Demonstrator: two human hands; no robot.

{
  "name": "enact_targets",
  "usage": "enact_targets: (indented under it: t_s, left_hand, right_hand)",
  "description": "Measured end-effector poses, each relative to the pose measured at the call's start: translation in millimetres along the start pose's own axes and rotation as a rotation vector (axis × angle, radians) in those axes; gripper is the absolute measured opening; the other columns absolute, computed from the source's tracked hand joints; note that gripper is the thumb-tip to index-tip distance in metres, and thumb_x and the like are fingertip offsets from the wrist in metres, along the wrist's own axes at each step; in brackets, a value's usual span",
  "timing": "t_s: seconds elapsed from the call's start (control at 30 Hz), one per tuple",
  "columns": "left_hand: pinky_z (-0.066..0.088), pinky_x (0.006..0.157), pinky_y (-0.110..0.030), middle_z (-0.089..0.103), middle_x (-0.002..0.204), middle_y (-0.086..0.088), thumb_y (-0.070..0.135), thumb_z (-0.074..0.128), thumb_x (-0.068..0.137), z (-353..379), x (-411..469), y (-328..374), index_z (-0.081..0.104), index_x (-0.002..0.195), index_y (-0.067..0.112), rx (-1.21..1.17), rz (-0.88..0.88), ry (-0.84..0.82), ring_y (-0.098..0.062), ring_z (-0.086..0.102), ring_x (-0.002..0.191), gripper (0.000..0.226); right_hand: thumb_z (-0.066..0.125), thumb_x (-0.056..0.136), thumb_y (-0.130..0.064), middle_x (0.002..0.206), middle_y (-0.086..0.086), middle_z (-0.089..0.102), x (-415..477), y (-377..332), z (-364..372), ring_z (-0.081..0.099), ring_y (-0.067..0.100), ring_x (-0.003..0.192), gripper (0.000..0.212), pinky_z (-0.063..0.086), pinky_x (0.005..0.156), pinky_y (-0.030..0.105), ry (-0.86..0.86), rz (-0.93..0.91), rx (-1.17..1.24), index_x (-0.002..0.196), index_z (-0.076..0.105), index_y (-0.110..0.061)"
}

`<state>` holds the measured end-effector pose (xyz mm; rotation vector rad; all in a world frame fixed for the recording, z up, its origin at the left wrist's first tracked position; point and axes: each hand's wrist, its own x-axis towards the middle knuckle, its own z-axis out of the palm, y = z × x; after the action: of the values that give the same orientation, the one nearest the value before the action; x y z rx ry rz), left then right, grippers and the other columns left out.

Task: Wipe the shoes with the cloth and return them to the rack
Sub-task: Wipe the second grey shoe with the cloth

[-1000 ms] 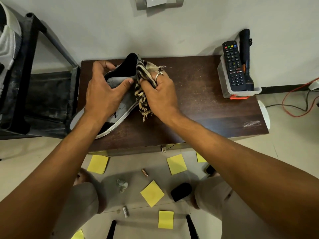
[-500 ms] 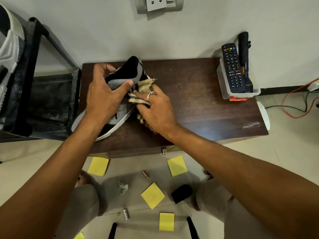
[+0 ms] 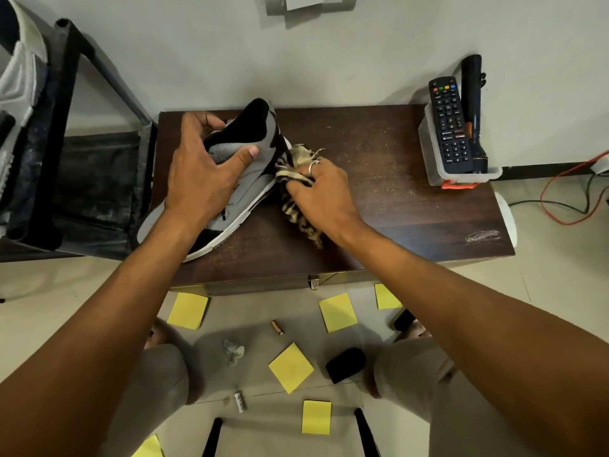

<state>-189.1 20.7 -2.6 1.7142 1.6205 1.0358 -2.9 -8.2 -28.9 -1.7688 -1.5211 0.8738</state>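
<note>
on a dark wooden table beside a black rack, a grey and black shoe rests at the left end. a person's left hand grasps its collar, while the right hand clutches a striped cloth against the sole edge near the heel.

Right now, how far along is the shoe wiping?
Mid-wipe. The left hand grips the grey shoe on the table while the right hand holds the striped cloth against its side. Nothing shows it finished; it is not yet back on the rack, where a white shoe sits.
</note>
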Motion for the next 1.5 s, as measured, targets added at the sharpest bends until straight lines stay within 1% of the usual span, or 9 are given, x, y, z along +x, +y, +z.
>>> enact_targets:
  t_s: [0.1,0.2,0.43,0.6,0.7,0.83,1.27,1.4,1.5]
  left_hand:
    - [0.043,0.088,-0.01,0.051,0.11,0.022,0.046,0.077,0.087,0,0,0,0.041,0.116,0.028,0.001,0.007,0.0,-0.003,0.054,0.112,0.049]
    - [0.043,0.09,-0.014,0.05,0.109,0.021,0.045,0.077,0.087,1,0,-2,0.044,0.119,0.023,0.007,0.009,0.003,-0.004,0.053,0.112,0.05]
    - [0.046,0.097,-0.021,0.053,0.113,0.018,0.043,0.077,0.088,4,0,-3,0.046,0.122,0.019,-0.004,0.021,0.011,-0.008,0.055,0.119,0.051]
    - [0.045,0.094,-0.016,0.051,0.109,0.025,0.04,0.076,0.089,4,0,-1,0.043,0.117,0.026,-0.005,-0.001,0.016,-0.005,0.055,0.115,0.046]
    - [0.047,0.1,-0.024,0.056,0.118,0.015,0.038,0.074,0.091,3,0,-3,0.045,0.122,0.021,-0.012,-0.008,-0.009,-0.008,0.056,0.121,0.045]
    - [0.044,0.098,-0.024,0.057,0.122,0.012,0.031,0.068,0.096,5,-1,-3,0.046,0.128,0.013,0.008,-0.005,0.001,-0.008,0.055,0.121,0.043]
    - [0.048,0.104,-0.035,0.059,0.119,0.019,0.03,0.059,0.101,4,2,-7,0.046,0.125,0.021,-0.047,-0.042,-0.013,-0.006,0.058,0.118,0.029]
    - [0.05,0.103,-0.04,0.06,0.115,0.023,0.036,0.057,0.099,4,3,-10,0.042,0.117,0.032,-0.085,-0.05,-0.028,-0.003,0.061,0.114,0.024]
    - [0.051,0.103,-0.04,0.061,0.115,0.023,0.034,0.057,0.1,3,2,-8,0.042,0.117,0.034,-0.11,-0.046,-0.041,0.0,0.061,0.113,0.023]
  right_hand:
    - [0.067,0.09,-0.014,0.074,-0.004,0.065,4,-5,-10,0.059,0.001,0.054,0.024,0.048,0.052,0.019,0.096,0.0,0.046,0.067,0.069,-0.018]
    - [0.062,0.091,-0.01,0.102,0.001,0.063,9,-14,-5,0.064,0.004,0.078,0.015,0.053,0.07,0.018,0.157,-0.077,0.122,0.096,0.076,-0.013]
    - [0.064,0.092,-0.008,0.074,-0.007,0.058,-3,-9,-5,0.058,0.0,0.051,0.035,0.041,0.048,0.013,-0.107,-0.019,0.079,0.065,0.056,-0.028]
    - [0.071,0.085,-0.017,0.078,-0.009,0.054,-8,1,-6,0.055,0.005,0.067,0.036,0.041,0.061,0.02,-0.135,-0.086,-0.048,0.054,0.056,-0.027]
    - [0.071,0.086,-0.014,0.095,-0.002,0.061,-3,0,-7,0.06,0.008,0.079,0.007,0.049,0.069,0.02,0.027,-0.158,0.028,0.084,0.078,-0.014]
    - [0.066,0.093,-0.008,0.128,0.005,0.057,-9,-2,11,0.057,0.006,0.107,0.029,0.043,0.092,0.004,0.029,-0.205,0.038,0.122,0.072,-0.004]
    - [0.067,0.092,-0.02,0.121,0.007,0.055,-22,-6,17,0.063,0.026,0.095,0.026,0.057,0.084,0.041,-0.196,-0.376,-0.308,0.112,0.074,-0.004]
    - [0.062,0.092,-0.008,0.132,0.016,0.049,-30,-13,27,0.062,0.034,0.098,0.043,0.056,0.078,0.04,-0.125,-0.558,-0.368,0.135,0.062,-0.006]
    - [0.061,0.091,-0.004,0.124,0.015,0.048,-31,-17,37,0.058,0.032,0.087,0.03,0.052,0.065,0.039,-0.168,-0.539,-0.451,0.12,0.068,-0.002]
